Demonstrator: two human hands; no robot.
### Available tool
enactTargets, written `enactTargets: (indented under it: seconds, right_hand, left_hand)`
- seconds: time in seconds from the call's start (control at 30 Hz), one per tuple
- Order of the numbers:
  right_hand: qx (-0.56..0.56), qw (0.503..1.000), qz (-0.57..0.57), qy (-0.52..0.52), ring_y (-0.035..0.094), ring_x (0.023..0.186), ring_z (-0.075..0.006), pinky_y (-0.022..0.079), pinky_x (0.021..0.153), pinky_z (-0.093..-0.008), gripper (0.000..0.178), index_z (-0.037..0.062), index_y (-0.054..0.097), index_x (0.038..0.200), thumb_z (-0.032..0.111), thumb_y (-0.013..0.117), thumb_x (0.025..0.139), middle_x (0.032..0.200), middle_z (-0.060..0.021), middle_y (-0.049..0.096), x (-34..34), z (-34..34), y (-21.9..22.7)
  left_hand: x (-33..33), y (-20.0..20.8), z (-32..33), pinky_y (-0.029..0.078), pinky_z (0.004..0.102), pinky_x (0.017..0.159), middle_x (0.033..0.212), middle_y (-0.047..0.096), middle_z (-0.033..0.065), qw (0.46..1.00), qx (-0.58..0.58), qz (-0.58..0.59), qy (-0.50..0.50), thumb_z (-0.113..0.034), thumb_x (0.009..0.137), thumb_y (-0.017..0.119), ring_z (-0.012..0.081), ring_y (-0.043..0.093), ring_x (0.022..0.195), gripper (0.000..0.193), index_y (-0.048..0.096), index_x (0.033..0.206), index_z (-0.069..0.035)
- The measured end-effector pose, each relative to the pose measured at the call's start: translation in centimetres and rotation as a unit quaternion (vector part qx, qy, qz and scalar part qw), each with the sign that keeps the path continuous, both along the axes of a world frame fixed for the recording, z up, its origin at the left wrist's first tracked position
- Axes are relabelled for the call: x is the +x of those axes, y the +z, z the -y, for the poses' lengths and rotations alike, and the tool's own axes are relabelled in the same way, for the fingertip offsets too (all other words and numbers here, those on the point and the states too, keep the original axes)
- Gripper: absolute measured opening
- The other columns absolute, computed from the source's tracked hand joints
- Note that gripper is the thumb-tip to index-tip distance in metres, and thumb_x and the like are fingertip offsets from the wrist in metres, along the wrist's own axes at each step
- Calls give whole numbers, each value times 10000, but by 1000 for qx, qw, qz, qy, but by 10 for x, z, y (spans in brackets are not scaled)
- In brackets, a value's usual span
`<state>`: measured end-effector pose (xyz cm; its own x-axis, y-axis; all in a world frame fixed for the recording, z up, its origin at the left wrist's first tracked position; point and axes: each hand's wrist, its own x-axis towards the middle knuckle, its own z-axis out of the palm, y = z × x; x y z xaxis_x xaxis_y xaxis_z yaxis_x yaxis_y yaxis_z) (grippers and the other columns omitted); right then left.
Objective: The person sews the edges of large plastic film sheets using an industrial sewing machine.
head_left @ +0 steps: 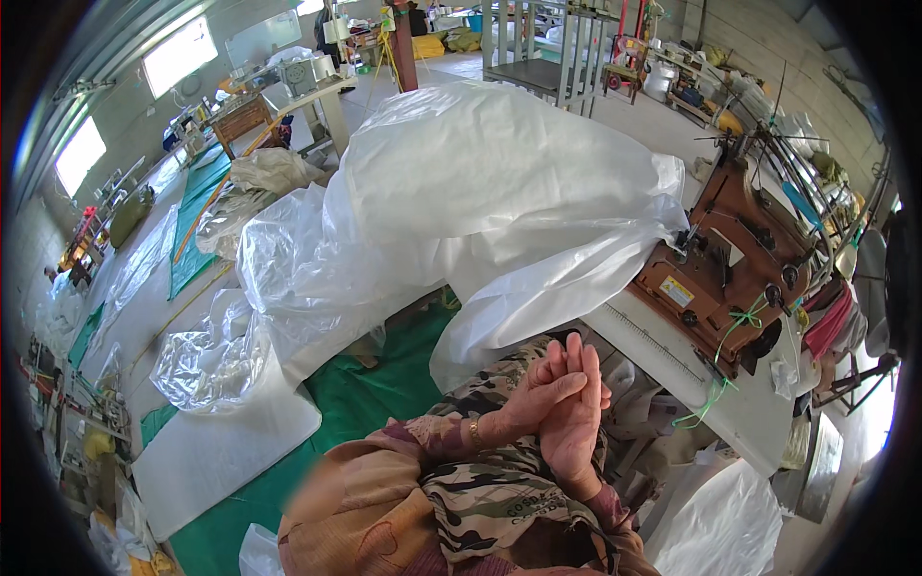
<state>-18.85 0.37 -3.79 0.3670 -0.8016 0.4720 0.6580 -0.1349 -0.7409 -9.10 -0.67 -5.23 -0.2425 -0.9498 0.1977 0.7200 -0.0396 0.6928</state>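
Observation:
My left hand (543, 396), with a gold band at its wrist, wraps round my right hand (574, 437) in front of my camouflage apron (480, 504). The right palm is turned up, and its fingers stretch out together away from me. I see no tool or cloth in either hand. Just beyond them a big translucent white plastic sheet (499, 163) lies bunched over the work table. Its right end reaches the brown sewing machine (720, 259), close to the needle area; whether it is under the foot I cannot tell.
Green thread (744, 317) hangs from the machine onto the white tabletop (663, 360), which has a ruler scale. Green sheeting (355, 408) lies below on the left, beside a pale board (226, 456). A grey metal rack (547, 58) stands behind. More white plastic (720, 518) sits at lower right.

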Motion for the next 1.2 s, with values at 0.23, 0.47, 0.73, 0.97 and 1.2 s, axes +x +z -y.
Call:
enactTargets:
  seconds: [0.23,0.47,0.73,0.97,1.2]
  right_hand:
    - [9,1000,29,-3,161,1485,-394,263,1152,-484,1127,89,-4,1575,645,646,840,1638,-187,19,-2,7,15]
    - [-120,974,-161,-102,5,1503,-369,44,1200,-443,1240,-74,-92,1520,696,596,833,1609,-266,-17,-7,5,-13]
    - [-127,972,-99,-170,51,1503,-385,78,1196,-485,1180,27,-104,1548,702,567,851,1616,-266,-6,-8,11,0]
    - [-62,987,-70,-133,83,1504,-353,112,1195,-477,1101,36,-72,1556,676,531,893,1625,-231,33,-1,6,-13]
    - [-51,987,-29,-153,107,1505,-325,81,1200,-446,987,20,-7,1561,489,595,936,1629,-212,60,-6,32,-16]
  left_hand:
    - [-5,-52,-11,527,320,866,1080,684,129,997,61,44,1,-172,986,588,208,668,982,195,616,1085,-7]
    - [-14,13,12,458,383,1010,1321,575,200,933,-114,122,318,-108,1000,543,285,551,1241,274,579,1233,31]
    - [-11,-11,1,279,432,1151,1483,426,166,884,-262,267,280,-144,973,591,317,354,1415,283,659,1230,-45]
    - [-11,4,4,235,413,1167,1547,325,128,946,-133,210,209,-165,972,598,275,260,1457,324,628,1280,-67]
    - [11,-1,13,313,415,1118,1469,438,156,873,-219,336,279,-87,900,680,272,377,1392,142,702,1027,-27]
